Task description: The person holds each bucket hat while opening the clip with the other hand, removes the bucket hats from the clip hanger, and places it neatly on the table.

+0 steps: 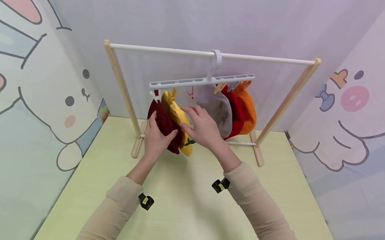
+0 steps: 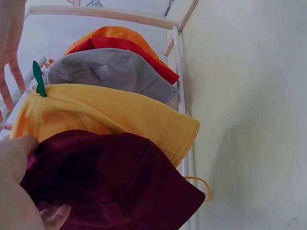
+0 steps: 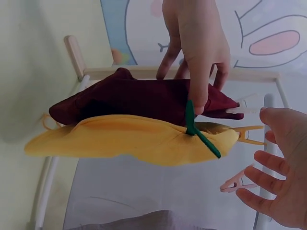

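Note:
A maroon bucket hat (image 1: pixel 161 118) hangs from a white clip (image 1: pixel 155 95) at the left end of a hanger. My left hand (image 1: pixel 156 141) holds this hat, thumb on the side facing the yellow hat and fingers on the other. Beside it hangs a yellow bucket hat (image 3: pixel 129 141) with a green leaf (image 2: pixel 39 79) on its crown, held by a yellow clip (image 3: pixel 252 135). My right hand (image 1: pixel 203 127) is just right of the yellow hat, fingers spread and loosely bent. In the right wrist view it appears near the clips, holding nothing.
A white hanger (image 1: pixel 181 83) hooks over the rod of a wooden rack (image 1: pixel 120 77). An unused pink clip (image 1: pixel 189 93) hangs mid-hanger. On its right side hang grey (image 1: pixel 220 114), red (image 1: pixel 236 107) and orange (image 1: pixel 249 111) hats. The rack stands on a pale table (image 1: pixel 182 205).

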`<state>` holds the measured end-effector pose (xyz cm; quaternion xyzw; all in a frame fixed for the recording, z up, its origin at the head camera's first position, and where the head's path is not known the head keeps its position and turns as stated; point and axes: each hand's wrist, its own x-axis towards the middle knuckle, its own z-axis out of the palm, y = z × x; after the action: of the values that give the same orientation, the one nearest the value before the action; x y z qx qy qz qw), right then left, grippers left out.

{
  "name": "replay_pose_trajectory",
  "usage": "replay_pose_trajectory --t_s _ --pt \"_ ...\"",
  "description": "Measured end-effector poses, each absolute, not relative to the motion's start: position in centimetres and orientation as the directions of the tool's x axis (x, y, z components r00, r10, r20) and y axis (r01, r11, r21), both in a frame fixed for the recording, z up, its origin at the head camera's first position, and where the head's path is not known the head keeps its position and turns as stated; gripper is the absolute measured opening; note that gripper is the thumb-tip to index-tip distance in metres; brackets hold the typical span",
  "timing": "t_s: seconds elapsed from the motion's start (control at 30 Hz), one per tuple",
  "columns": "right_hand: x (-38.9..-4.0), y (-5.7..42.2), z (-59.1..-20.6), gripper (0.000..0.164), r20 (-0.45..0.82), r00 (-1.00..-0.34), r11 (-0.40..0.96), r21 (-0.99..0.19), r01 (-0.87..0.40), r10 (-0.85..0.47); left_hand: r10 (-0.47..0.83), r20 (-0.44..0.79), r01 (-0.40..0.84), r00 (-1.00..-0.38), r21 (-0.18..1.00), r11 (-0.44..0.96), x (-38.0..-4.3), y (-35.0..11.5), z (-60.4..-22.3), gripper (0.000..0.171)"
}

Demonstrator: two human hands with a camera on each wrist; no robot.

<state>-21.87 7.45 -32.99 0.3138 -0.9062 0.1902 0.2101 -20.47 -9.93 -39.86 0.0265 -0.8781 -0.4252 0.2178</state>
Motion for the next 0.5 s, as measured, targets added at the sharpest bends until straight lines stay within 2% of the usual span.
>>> replay_pose_trajectory --t_s 0.5 --pt "-21.5 5.7 -32.3 0.047 0.494 -0.704 0.704 -0.230 -0.672 -0.510 -0.222 0.352 0.151 -0.909 0.777 0.611 -20.1 -10.3 -39.5 0.076"
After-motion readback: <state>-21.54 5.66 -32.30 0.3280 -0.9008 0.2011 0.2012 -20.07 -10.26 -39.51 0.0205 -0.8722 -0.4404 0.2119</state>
